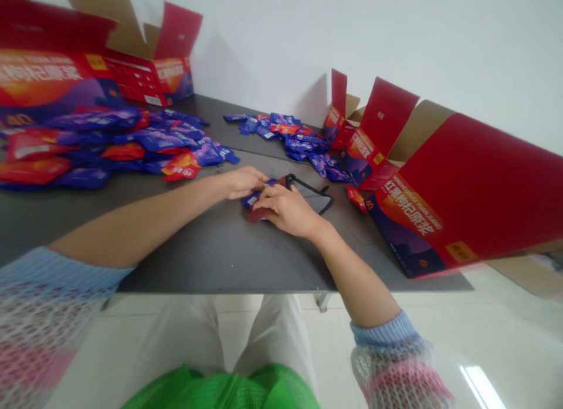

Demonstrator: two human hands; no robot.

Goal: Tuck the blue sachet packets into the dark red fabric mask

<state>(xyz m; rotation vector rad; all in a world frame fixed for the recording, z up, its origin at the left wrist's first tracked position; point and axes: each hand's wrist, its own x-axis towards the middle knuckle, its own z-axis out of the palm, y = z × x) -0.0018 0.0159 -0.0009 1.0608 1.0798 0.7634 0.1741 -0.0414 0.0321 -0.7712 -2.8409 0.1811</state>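
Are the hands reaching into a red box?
No, the left hand and right hand are both at a purple packet over the gray table.

Two open red boxes point(147, 77) stand by the far left of the table point(189, 250), flaps raised. Three more boxes point(409, 221) line its right edge. A white wall point(272, 51) rises behind the far edge; pale floor tiles point(338, 350) show below the near edge.
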